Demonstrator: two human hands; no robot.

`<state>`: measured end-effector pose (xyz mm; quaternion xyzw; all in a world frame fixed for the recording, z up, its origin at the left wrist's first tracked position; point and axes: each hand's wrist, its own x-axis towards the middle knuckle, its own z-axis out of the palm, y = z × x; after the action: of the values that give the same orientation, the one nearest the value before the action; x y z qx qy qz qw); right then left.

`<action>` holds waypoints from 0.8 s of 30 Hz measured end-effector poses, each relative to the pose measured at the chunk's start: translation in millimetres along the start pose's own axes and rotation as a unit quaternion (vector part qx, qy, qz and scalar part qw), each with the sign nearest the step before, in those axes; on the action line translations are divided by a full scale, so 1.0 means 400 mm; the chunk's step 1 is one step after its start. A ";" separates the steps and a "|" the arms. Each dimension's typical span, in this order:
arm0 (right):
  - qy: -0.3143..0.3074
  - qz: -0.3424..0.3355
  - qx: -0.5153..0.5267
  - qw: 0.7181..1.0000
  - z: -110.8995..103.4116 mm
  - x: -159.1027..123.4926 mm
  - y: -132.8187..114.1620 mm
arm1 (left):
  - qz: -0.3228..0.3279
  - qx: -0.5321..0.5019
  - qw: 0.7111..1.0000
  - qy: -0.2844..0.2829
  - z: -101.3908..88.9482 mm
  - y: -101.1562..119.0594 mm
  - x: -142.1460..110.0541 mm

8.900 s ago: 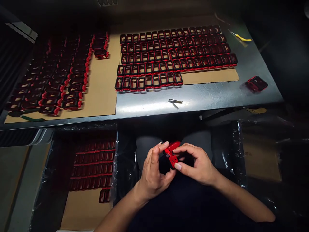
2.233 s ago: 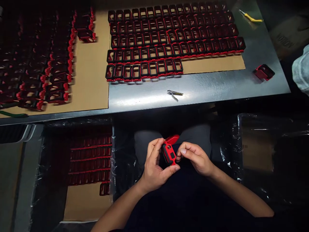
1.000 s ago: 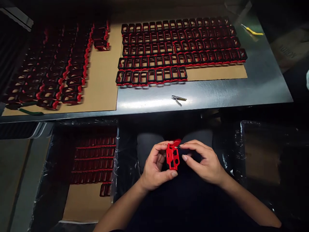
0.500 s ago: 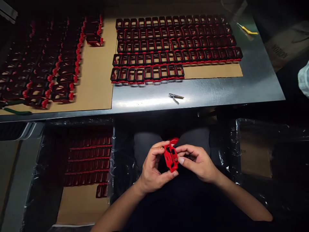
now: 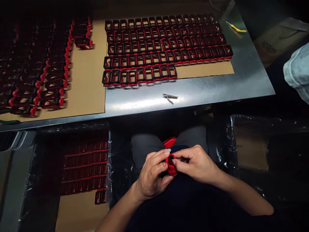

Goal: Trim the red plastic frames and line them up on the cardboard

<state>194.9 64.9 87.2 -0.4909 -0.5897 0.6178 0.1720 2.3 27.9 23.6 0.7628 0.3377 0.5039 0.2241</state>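
Over my lap, my left hand grips a small red-and-black plastic frame, its fingers along the far and left sides and the thumb at the near end. My right hand pinches at the part's right side, thumb and forefinger at its opening. Whether those fingertips hold a separate small piece is hidden. Beyond my hands, rows of similar red-and-black frames stand on cardboard on the metal table. A pair of small cutters lies near the table's front edge.
More frames fill cardboard at the left. Below, a plastic-lined box holds further rows. Yellow-handled pliers lie at the table's far right. Another lined box stands on the right. A pale cloth or sleeve shows at the right edge.
The red frame has been turned in my hands so its opening faces more upward. My right fingertips have moved in to it. The view has shifted slightly to the right.
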 end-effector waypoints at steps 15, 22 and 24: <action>-0.008 0.049 0.052 0.997 0.000 0.007 0.010 | -0.001 0.027 1.000 -0.016 -0.003 0.006 0.006; -0.074 0.041 0.071 0.994 -0.029 0.001 0.007 | -0.007 0.009 1.000 -0.018 -0.005 0.011 0.012; -0.075 0.042 0.070 0.994 -0.029 0.000 0.013 | -0.003 0.009 1.000 -0.020 -0.006 0.010 0.013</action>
<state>206.1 69.9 84.8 -0.4546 -0.5352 0.6991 0.1349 2.8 29.1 30.4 0.7735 0.3403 0.4848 0.2256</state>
